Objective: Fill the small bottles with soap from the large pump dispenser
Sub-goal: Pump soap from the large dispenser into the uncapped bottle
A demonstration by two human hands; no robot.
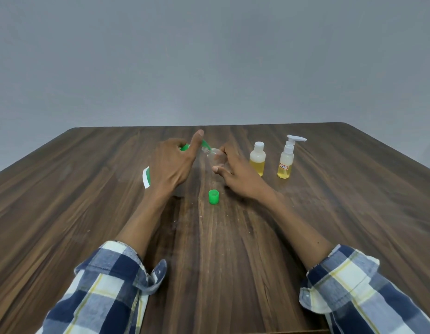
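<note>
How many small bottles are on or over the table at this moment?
3. A clear bottle held tilted in the right hand at the green spout; a white-capped bottle standing right of that hand; a pump-top bottle further right. None seem hidden.

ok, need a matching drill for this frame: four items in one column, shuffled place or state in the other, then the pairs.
Items:
1. green cap
2. clear small bottle
3. white-capped bottle
4. small pump bottle

Place or state:
A. farthest right, red-marked label, yellow liquid
B. tilted, held by the right hand, neck at the green spout
C. loose on the table, near the person
D. upright, closed, partly full of yellow liquid, between the right hand and the pump bottle

Pairs: 1-C, 2-B, 3-D, 4-A
</note>
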